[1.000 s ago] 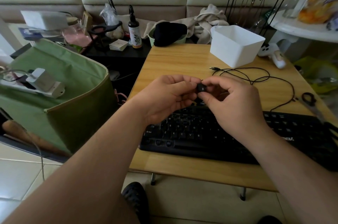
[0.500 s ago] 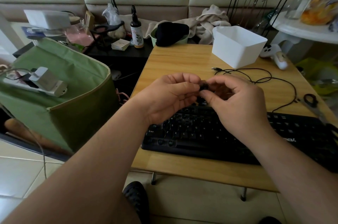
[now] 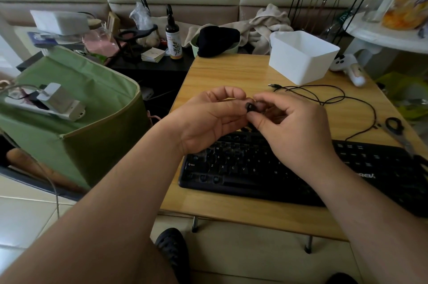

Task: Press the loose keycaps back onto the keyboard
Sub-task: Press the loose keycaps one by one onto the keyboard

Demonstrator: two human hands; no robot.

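The small black plastic keycap (image 3: 250, 106) has been turned since a second ago — its legend now faces up, pinched between the fingertips of the left hand (image 3: 208, 119) and right hand (image 3: 291, 126). It hangs above the far edge of the black keyboard (image 3: 254, 165) on the wooden table (image 3: 231, 75) — oriented, probably ready for seating.

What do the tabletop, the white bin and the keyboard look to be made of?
Tabletop: light wood or wood-look laminate, grain lines visible, low sheen.
White bin: likely plastic, smooth, matte, thin moulded walls.
Keyboard: black plastic, matte, with printed white legends.
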